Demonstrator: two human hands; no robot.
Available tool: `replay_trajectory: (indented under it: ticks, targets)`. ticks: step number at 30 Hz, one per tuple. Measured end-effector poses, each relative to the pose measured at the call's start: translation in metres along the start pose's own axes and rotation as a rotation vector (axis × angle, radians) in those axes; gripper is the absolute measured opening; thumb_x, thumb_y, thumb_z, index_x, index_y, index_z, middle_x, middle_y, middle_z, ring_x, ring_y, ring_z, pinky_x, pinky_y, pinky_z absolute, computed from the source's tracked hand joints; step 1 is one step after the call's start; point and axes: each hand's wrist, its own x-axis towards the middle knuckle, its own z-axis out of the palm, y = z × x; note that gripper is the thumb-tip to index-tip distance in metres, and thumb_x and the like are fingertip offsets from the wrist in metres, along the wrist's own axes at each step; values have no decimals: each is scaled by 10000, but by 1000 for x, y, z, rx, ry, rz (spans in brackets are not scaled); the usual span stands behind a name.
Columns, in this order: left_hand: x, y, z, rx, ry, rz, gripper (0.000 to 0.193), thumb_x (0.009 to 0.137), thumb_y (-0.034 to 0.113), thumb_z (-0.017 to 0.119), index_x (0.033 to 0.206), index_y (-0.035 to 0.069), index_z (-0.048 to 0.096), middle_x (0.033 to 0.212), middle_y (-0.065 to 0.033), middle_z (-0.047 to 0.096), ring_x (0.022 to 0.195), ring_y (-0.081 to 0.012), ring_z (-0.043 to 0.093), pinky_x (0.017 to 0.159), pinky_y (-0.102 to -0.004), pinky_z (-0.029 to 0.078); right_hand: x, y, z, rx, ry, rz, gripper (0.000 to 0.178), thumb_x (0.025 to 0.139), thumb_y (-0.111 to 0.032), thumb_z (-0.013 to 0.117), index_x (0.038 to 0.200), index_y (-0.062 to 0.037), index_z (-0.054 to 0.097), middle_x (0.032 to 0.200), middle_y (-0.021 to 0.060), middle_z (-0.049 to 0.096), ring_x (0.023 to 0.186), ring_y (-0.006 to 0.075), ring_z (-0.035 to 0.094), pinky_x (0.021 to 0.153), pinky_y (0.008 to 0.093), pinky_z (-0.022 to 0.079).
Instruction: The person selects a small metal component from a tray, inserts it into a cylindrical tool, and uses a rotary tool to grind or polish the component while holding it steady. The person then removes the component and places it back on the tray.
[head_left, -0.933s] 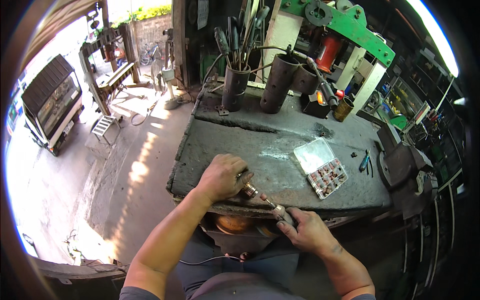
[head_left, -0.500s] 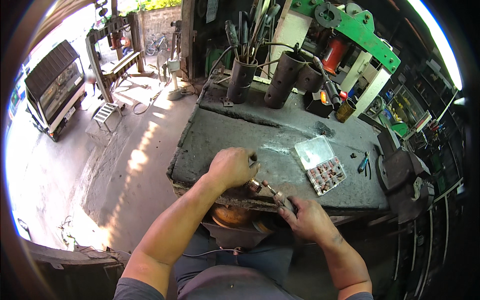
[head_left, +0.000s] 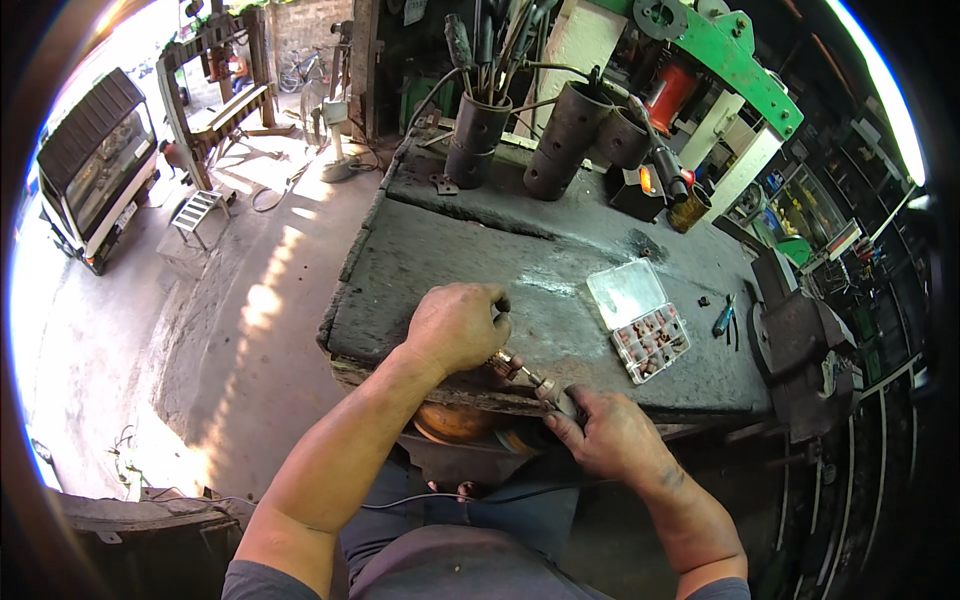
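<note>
My left hand is closed round a small brass-coloured metal fitting above the bench's front edge. Most of that fitting is hidden by the fingers. In my right hand is a rotary tool, its body partly covered by the palm and its thin shaft pointing left. The small tip of the tool meets the end of the fitting, or sits very close to it. To the right of both hands lies an opened clear plastic case, with several small reddish-brown bits in its compartments.
The dark workbench carries pliers and a bench vise at right. Pipe holders with rods stand at the back, beside a green press. A cable crosses my lap. A vehicle stands outside.
The tool in my right hand has moved left and slightly up, bringing its tip to the fitting. My left hand keeps its grip. The whole view has shifted a little.
</note>
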Motion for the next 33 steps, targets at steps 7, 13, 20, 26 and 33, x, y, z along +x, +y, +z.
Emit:
replay_trajectory:
  ticks: [7, 13, 20, 26, 33]
  targets:
    - [0, -1, -1, 7, 14, 17, 280, 979, 283, 732, 1142, 81, 838, 1056, -182, 845, 1066, -407, 799, 990, -536, 613, 0, -3, -1, -27, 22, 18, 540, 1083, -555, 729, 1209, -30, 745, 964, 279, 799, 958, 546, 768, 869, 623, 616]
    - [-4, -1, -2, 0, 48, 51, 267, 974, 272, 740, 1133, 82, 839, 1044, -167, 848, 1070, -397, 798, 1003, -520, 610, -3, -5, -5, -27, -50, -42, 529, 1083, -549, 732, 1203, -34, 736, 938, 273, 795, 954, 534, 774, 851, 623, 619]
    - [-5, -4, 0, -25, 65, 48, 288, 961, 281, 763, 1141, 74, 849, 1020, -174, 840, 1048, -403, 800, 990, -511, 626, 0, -8, -4, -42, 18, -51, 507, 1072, -521, 755, 1196, -30, 732, 933, 256, 793, 935, 530, 769, 841, 612, 616]
    - [-7, -2, -1, -16, 76, 54, 274, 978, 279, 760, 1138, 72, 841, 1058, -160, 845, 1083, -377, 798, 1017, -503, 613, -1, -12, -9, -41, -31, 51, 426, 1060, -445, 794, 1174, -38, 745, 928, 248, 787, 918, 525, 762, 824, 604, 606]
    - [-7, 0, -3, -31, 43, 23, 255, 990, 280, 756, 1134, 82, 829, 1092, -154, 850, 1119, -373, 793, 1048, -500, 593, 0, -14, -10, -29, -20, 40, 434, 1056, -444, 797, 1183, -33, 739, 929, 256, 780, 931, 527, 760, 831, 612, 604]
